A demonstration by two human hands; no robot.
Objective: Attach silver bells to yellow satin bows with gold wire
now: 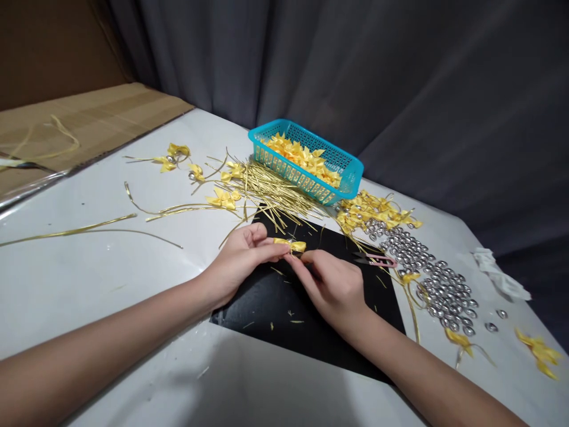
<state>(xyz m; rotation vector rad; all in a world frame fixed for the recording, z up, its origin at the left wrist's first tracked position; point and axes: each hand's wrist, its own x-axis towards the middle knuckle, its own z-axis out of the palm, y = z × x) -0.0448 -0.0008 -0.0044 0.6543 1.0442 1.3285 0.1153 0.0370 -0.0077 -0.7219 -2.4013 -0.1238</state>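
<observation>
A small yellow ribbon bow (297,245) is pinched between the fingertips of my left hand (249,252), above a black mat (262,338). Something small and silvery shows at the bow's middle. My right hand (335,284) is closed at the bow's underside, thumb and fingers pressed together; whatever they pinch is hidden. Pink-handled thread snips (377,260) lie on the mat to the right of my right hand. Short gold clippings are scattered on the mat. Behind my hands lies a pile of gold wire ties (275,193).
A blue plastic basket (355,185) full of yellow bows (306,159) stands at the back. Finished-looking bows (371,209) and many silver bells or beads (444,287) spread to the right. A white cloth (500,276) lies at the right edge, cardboard (98,124) at the left.
</observation>
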